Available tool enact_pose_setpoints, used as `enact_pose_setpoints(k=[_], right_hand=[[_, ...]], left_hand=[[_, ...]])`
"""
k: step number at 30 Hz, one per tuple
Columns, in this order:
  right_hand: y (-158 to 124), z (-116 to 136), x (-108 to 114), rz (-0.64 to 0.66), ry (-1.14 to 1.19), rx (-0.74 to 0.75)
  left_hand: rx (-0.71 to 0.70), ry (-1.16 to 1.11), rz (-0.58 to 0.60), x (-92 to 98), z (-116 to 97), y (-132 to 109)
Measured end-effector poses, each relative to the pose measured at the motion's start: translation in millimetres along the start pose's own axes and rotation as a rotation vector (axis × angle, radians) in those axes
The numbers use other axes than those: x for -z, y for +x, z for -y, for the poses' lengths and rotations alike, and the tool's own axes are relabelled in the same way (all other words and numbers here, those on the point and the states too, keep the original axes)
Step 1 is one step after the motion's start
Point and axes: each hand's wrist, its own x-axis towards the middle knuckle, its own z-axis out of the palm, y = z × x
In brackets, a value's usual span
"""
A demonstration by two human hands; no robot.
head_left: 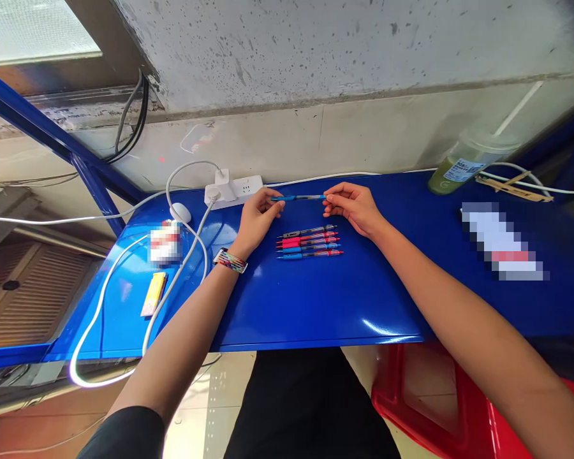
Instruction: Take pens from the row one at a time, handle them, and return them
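A blue pen (299, 197) is held level between my two hands, just behind a row of other pens. My left hand (261, 217) pinches its left end, a woven band and watch on that wrist. At the pen's right end, the fingers of my right hand (351, 205) are closed on it. In front of it several pens lie side by side on the blue table (316, 306): a black pen (309, 232) at the back, red pens (309, 240) in the middle, and a blue pen with a red end (310, 254) nearest me.
A white power strip (242, 190) with plugs and looping cables stands left of my left hand. Further left are a white mouse (180, 213) and a yellow box (154, 294). A tilted drink cup (463, 166) stands back right; a red stool (411, 395) is below the edge.
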Motion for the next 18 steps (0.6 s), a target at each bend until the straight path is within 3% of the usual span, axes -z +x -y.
enact_pose_setpoints(k=[7,12,18], right_hand=[[-0.5,1.6,-1.0,-0.008,0.001,0.0],[0.5,1.3,0.1,-0.027,0.014,-0.01],[5.3,4.6,5.8,-0.092,0.126,-0.053]], left_hand=[[-0.003,-0.033,-0.014,1.7,4.8,1.7],[-0.009,0.092,-0.077,4.0,8.8,3.2],[0.028,-0.037,-0.113,4.9,6.2,5.1]])
